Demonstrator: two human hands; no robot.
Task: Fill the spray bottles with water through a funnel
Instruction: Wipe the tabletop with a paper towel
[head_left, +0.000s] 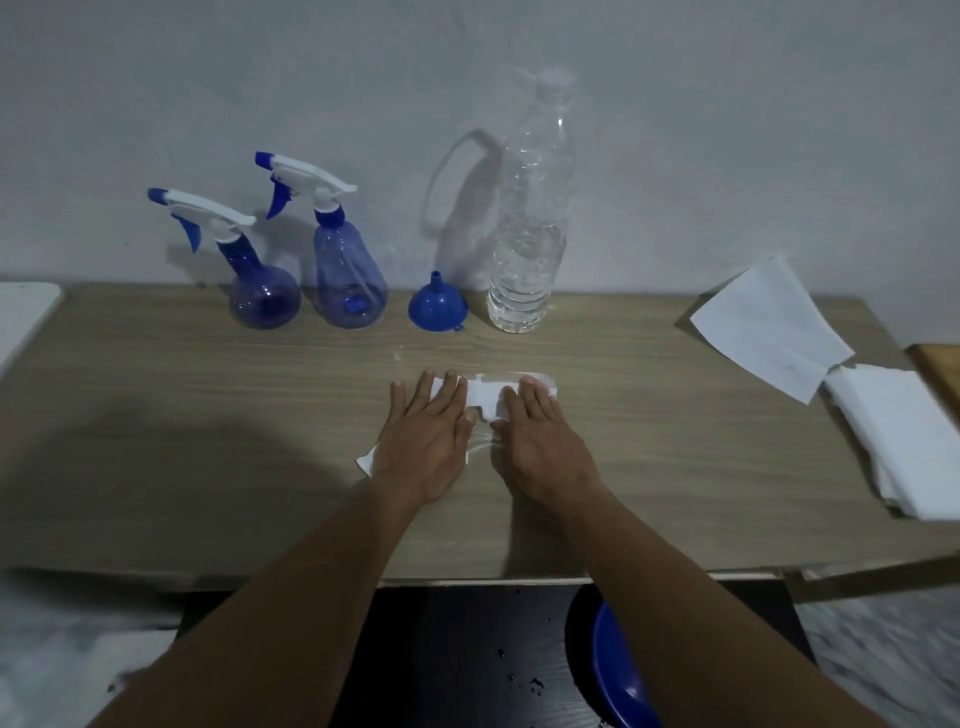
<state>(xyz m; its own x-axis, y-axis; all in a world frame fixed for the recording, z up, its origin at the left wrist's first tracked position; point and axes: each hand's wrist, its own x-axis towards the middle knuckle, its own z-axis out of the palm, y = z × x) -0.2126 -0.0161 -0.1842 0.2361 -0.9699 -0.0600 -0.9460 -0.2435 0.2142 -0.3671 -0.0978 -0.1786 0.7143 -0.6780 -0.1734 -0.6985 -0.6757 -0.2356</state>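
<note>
Pressing flat, left hand (423, 435) and right hand (540, 441) touch tissue (485, 397)

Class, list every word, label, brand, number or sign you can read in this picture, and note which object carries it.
There is no readable text.
The round spray bottle, the cone spray bottle, the funnel and the water bottle show no label or print.
The loose paper sheet and the paper stack look blank.

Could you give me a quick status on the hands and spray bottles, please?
Left hand and right hand flat on white tissue. Round spray bottle and tall spray bottle at back, sprayer heads on. Funnel mouth-down beside water bottle. Nothing in the way.
</note>
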